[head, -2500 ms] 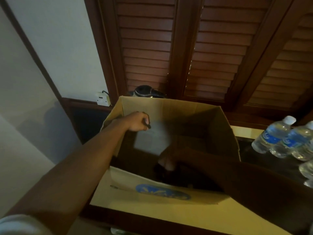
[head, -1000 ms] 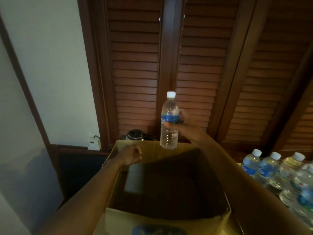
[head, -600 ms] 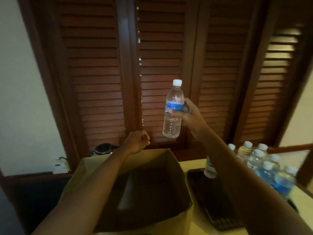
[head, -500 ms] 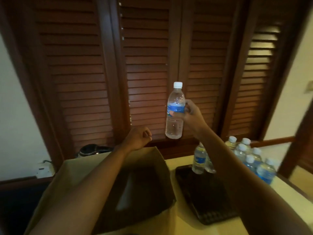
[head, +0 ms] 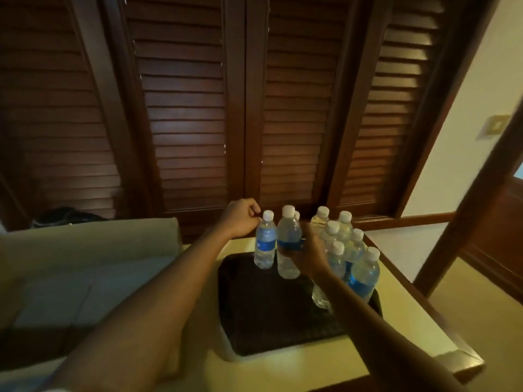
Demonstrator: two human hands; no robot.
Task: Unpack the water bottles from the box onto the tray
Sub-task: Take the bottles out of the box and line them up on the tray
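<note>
My right hand (head: 307, 254) grips a clear water bottle (head: 288, 260) with a white cap and blue label, holding it upright just over the far part of the dark tray (head: 268, 315). Another bottle (head: 265, 244) stands on the tray right beside it on the left. Several more bottles (head: 348, 250) crowd the tray's right side. My left hand (head: 240, 220) is loosely curled with nothing in it, next to the left bottle's cap. The cardboard box (head: 87, 250) sits open at the left; its inside is dim.
The tray rests on a pale yellow table (head: 410, 315) whose right corner is near. Dark wooden louvred doors (head: 192, 108) fill the wall behind. A dark round appliance (head: 60, 217) stands behind the box. An open doorway is at the right.
My right hand has carried the bottle from high above the box down and right to the tray. My left hand left the box's rim and moved toward the tray. The view swung right.
</note>
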